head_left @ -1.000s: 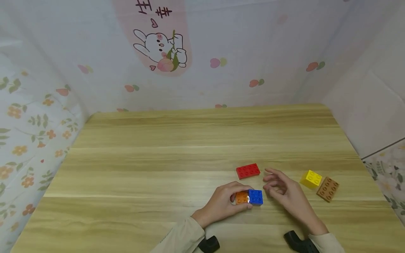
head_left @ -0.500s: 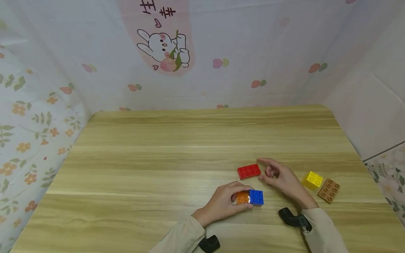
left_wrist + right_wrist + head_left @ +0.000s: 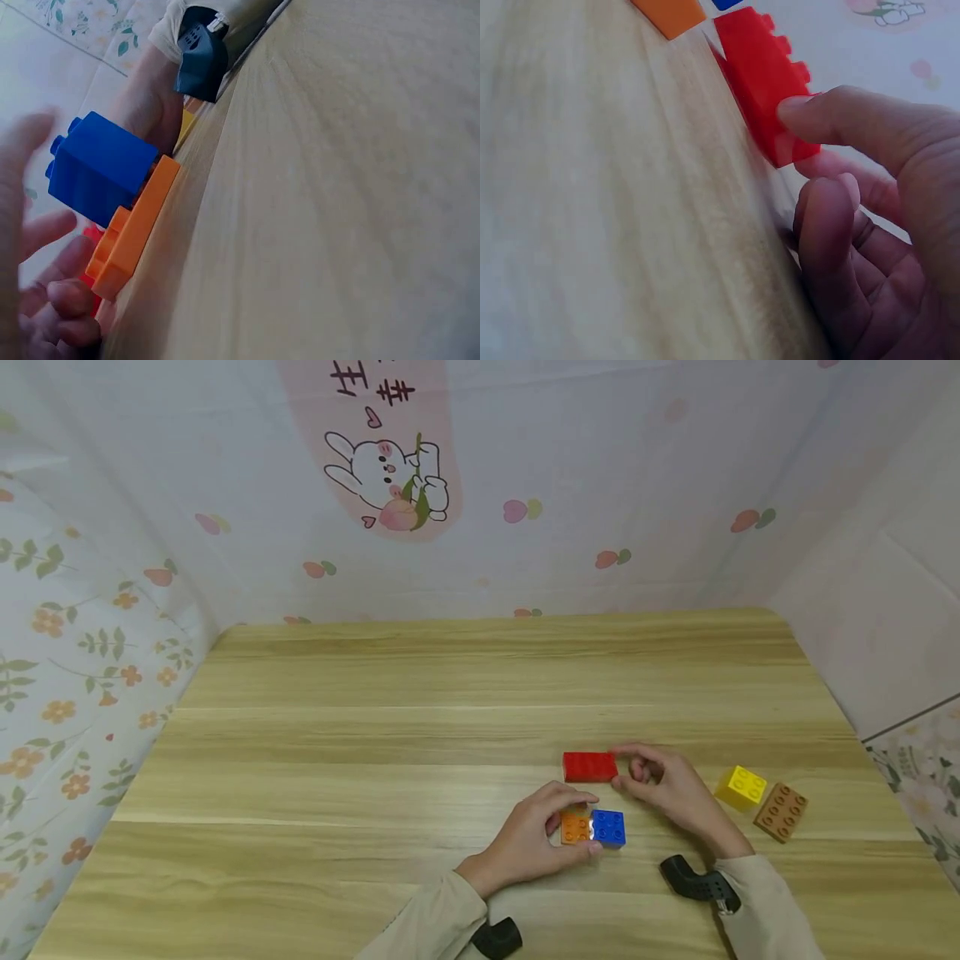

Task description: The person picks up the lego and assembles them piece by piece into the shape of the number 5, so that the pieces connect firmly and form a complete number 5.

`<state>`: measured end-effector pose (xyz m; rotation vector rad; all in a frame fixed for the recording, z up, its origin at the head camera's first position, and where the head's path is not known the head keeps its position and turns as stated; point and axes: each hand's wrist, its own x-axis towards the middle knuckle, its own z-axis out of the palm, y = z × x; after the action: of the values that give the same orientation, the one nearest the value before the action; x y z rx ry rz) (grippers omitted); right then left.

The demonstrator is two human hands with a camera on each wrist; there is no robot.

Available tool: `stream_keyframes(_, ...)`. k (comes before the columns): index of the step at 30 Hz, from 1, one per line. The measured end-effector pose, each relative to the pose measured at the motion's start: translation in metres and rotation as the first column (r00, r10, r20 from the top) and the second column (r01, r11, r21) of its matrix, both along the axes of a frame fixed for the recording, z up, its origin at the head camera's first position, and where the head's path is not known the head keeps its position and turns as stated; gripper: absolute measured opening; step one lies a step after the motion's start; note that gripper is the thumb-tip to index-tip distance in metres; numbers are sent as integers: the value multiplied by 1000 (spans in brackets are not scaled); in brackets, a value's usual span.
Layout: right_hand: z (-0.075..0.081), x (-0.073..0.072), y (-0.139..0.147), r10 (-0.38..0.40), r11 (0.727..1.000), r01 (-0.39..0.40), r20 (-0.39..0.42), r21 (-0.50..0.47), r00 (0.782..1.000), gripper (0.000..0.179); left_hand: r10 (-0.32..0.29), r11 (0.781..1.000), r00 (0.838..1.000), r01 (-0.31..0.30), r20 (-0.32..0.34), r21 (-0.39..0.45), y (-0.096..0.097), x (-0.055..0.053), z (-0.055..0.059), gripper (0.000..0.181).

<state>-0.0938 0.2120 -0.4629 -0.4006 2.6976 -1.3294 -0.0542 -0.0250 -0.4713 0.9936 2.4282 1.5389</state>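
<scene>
My right hand (image 3: 663, 785) pinches the right end of a red building brick (image 3: 588, 767) between thumb and index finger, its other fingers curled beneath. In the right wrist view the red brick (image 3: 761, 82) stands tilted, studs facing away. My left hand (image 3: 528, 839) is spread around an orange brick (image 3: 574, 828) with a blue brick (image 3: 608, 828) mounted on its right part. Seen from the left wrist, the thumb is apart from the blue brick (image 3: 101, 165), and curled fingers lie near the end of the orange brick (image 3: 135, 232); whether they touch is unclear.
A yellow brick (image 3: 742, 787) and a brown brick (image 3: 781, 812) lie close together right of my right hand. The wooden table (image 3: 337, 760) meets a patterned cloth (image 3: 480, 485) along its back edge. Each wrist carries a black mount (image 3: 693, 881).
My right hand has moved left to the red brick and taken its right end; the brick has tilted and turned slightly. The left index finger has lifted away from the orange and blue bricks.
</scene>
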Motion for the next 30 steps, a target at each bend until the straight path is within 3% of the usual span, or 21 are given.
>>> stream_keyframes(3,-1,3,0,-22,999,23,21,-23,1000,37,25,995,998,-31,62,91,0,-1,-1,34)
stream_keyframes(6,0,7,0,-54,995,56,31,-78,998,38,70,979,994,-84,80,184,1,-2,-3,21)
stream_keyframes(10,3,15,-1,-96,979,103,46,-175,994,37,199,931,978,-209,61,299,0,-2,1,13)
stream_keyframes(14,6,25,0,-119,969,129,60,-211,991,37,307,886,950,-306,55,347,-2,1,19,18)
stream_keyframes(17,9,33,1,-127,966,136,54,-221,990,36,318,891,946,-323,69,321,-2,5,32,26)
stream_keyframes(21,14,41,0,-142,959,146,32,-242,989,34,329,901,941,-338,81,270,0,6,38,34)
stream_keyframes(25,17,45,-6,-145,949,143,14,-280,989,34,327,909,943,-333,67,249,0,6,38,37)
stream_keyframes(30,21,47,-13,-116,945,109,-4,-307,993,33,286,922,957,-291,56,257,-1,6,35,39)
